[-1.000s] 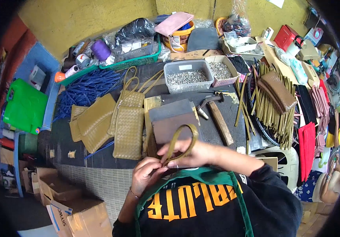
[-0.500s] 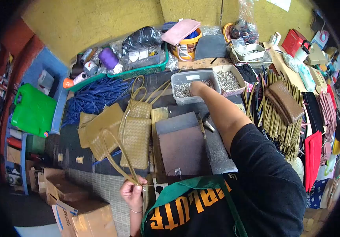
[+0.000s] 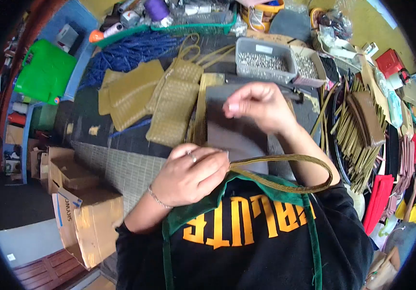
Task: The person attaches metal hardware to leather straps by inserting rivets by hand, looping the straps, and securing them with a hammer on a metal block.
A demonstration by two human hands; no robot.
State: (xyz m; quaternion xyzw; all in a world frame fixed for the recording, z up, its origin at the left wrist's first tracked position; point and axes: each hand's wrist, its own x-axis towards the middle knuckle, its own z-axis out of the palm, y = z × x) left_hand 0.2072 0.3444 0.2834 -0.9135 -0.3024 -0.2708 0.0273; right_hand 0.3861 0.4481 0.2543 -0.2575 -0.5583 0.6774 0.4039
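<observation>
Olive strap (image 3: pixel 285 157) is in the air at the tabletop's (image 3: pixel 307 118) near edge, just in front of the dark shirt (image 3: pixel 246 261); bent into a loop, long axis sideways, ends at the left hand (image 3: pixel 191 176), curve out to the right, overlapping the right forearm (image 3: pixel 299 140) in view, can't tell if touching. Left hand pinched on the strap ends, so the nearer one. Right hand (image 3: pixel 261 108) apart from it, up over the dark board (image 3: pixel 232 133), fingers curled, tips blurred; can't tell if anything small is between them. Strap ends lie bodyward and left of the right hand, open air between the hands. Left of board, woven pouches (image 3: pixel 174 104) reach toward the near edge, tighter there. Right of the forearm, black tabletop shows, then strip bundle (image 3: pixel 357 140) with brown pouch (image 3: pixel 365 118) on top, toward the right edge. Past the board, see-through bin (image 3: pixel 261 75) of metal bits, smaller bin (image 3: pixel 309 79) beside it; blue strips (image 3: pixel 126 55) near far left corner, green tray (image 3: pixel 193 30) along the far edge
</observation>
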